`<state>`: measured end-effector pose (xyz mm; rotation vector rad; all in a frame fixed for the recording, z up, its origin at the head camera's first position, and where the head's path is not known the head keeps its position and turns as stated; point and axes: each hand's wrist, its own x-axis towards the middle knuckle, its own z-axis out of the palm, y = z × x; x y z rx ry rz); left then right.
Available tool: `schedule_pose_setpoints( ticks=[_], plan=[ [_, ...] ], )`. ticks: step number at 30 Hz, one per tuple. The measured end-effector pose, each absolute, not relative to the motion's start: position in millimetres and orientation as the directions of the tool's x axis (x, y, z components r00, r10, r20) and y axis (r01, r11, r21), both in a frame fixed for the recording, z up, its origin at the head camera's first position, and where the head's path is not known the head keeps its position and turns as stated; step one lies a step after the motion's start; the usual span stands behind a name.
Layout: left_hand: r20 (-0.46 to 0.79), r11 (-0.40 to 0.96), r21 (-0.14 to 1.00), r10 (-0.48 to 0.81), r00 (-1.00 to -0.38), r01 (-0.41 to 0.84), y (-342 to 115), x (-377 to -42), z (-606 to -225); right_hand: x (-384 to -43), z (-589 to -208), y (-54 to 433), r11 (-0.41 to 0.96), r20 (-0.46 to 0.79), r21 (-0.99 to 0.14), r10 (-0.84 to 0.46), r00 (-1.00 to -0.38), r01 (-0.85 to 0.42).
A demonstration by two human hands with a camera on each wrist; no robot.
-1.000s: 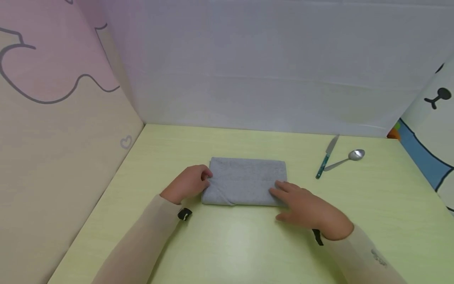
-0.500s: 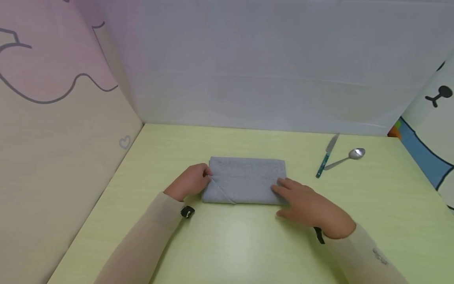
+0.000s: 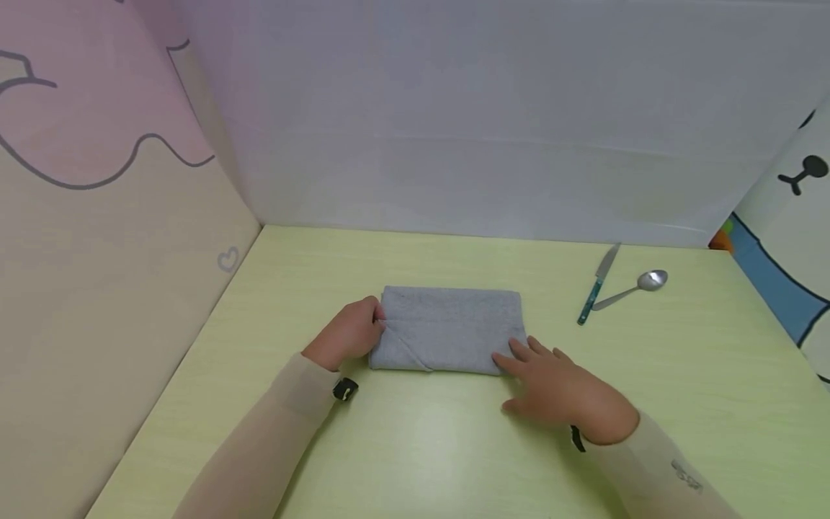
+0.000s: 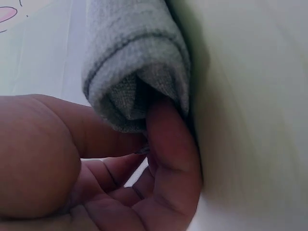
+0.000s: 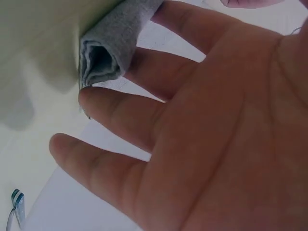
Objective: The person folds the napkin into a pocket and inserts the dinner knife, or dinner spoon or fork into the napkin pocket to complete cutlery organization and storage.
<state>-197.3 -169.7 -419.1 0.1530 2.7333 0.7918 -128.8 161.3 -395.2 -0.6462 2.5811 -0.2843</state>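
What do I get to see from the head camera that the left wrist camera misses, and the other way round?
Head view only: the right hand, the knife and the spoon.
Left wrist view only: a look into the open end of the folded grey cloth, one fingertip reaching inside.
Both: the cloth, the left hand gripping its end, and the table.
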Motion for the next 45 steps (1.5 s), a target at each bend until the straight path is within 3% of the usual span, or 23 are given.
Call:
schedule_pose_setpoints(
  ticks=[17,23,29,39,45],
  plan=[
    [-0.300,0.828,0.559,0.158,-0.941,-0.039,-171,-198,-420,-130,-391,160,0.884,-0.365,-0.171,-0.468,-0.805,-0.436],
    [-0.302,0.784,0.619,0.184,-0.935,-0.045,-183,-202,-419,-143,-384,175,0.889,-0.281,-0.258,-0.445,-0.851,-0.379],
    [-0.310,0.760,0.648,0.202,-0.929,-0.051,-198,-208,-414,-171,-377,193,0.883,-0.275,-0.363,-0.407,-0.871,-0.298],
    [-0.356,0.772,0.627,0.163,-0.920,-0.106,-190,-225,-405,-228,-399,190,0.885,-0.378,-0.445,-0.322,-0.868,-0.135],
    [-0.391,0.783,0.606,0.137,-0.910,-0.142,-186,-233,-402,-245,-409,190,0.838,-0.396,-0.536,-0.357,-0.846,-0.103]
  ],
)
